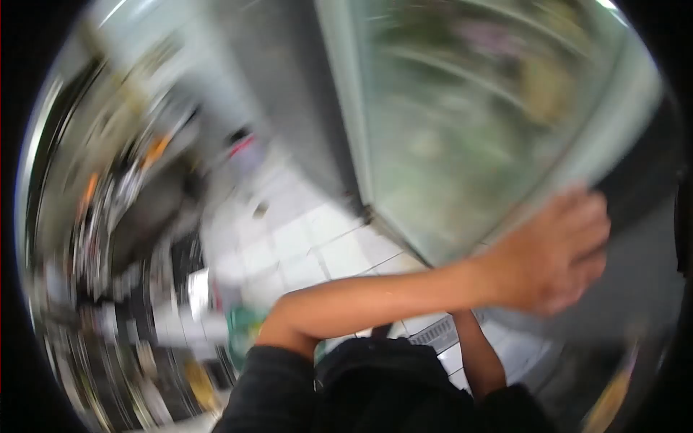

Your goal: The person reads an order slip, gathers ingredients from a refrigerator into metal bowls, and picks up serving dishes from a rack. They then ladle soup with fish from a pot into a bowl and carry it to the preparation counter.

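My left hand (559,256) reaches across to the right, its fingers curled, at the lower right edge of a glass-fronted fridge (447,137). It is blurred, and I cannot make out what lies in the fingers. Green, yellow and pinkish items on shelves show hazily behind the glass. Of my right arm (480,353), only the forearm shows, below the left one; its hand is hidden behind the left forearm.
White floor tiles (339,252) lie in front of the fridge, with a floor grate (435,333) near my body. A grey panel (289,86) stands left of the glass. Blurred shelving with mixed goods (108,216) lines the left, near a green container (242,335).
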The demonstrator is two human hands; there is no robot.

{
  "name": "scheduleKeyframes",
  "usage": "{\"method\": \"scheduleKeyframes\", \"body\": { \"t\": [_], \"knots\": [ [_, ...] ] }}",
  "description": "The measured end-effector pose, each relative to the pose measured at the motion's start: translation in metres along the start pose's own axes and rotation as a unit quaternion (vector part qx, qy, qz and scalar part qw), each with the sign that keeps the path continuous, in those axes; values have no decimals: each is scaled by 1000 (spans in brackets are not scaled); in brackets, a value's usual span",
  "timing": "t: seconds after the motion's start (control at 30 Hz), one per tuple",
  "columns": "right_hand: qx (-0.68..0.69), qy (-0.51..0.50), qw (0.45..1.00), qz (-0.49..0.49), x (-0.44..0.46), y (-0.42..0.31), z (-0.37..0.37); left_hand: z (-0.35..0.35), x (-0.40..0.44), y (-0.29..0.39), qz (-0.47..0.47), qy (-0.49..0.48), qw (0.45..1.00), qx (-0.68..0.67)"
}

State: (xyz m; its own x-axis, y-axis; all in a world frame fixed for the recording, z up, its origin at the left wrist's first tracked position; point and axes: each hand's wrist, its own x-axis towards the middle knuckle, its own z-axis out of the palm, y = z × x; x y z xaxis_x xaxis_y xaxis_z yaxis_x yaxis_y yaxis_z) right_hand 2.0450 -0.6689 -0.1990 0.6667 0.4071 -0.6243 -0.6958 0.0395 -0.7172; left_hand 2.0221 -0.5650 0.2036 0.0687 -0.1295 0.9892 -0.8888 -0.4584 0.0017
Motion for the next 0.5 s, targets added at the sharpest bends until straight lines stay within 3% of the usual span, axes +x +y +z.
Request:
{"method": "scheduleKeyframes", "body": {
  "t": [0.07, 0.13, 0.23, 0.27, 0.4, 0.5],
  "knots": [
    [-131, -125, 979, -89, 16, -32, 6, -18, -61, 32, -153, 1, 988, 21],
    [-174, -179, 961, -120, 32, -51, 30, -44, -122, 74, -353, -71, 929, 81],
    [-154, -65, 977, -129, 54, -92, 22, -84, -184, 127, -446, -5, 870, 210],
    [-213, 44, 971, -104, 68, -106, 15, -100, -192, 156, -470, -2, 841, 269],
    [-245, 72, 963, -83, 103, -151, -24, -156, -262, 263, -590, 120, 657, 454],
    [-257, 52, 960, -103, 128, -137, -42, -184, -314, 378, -630, 250, 476, 560]
  ]
}}
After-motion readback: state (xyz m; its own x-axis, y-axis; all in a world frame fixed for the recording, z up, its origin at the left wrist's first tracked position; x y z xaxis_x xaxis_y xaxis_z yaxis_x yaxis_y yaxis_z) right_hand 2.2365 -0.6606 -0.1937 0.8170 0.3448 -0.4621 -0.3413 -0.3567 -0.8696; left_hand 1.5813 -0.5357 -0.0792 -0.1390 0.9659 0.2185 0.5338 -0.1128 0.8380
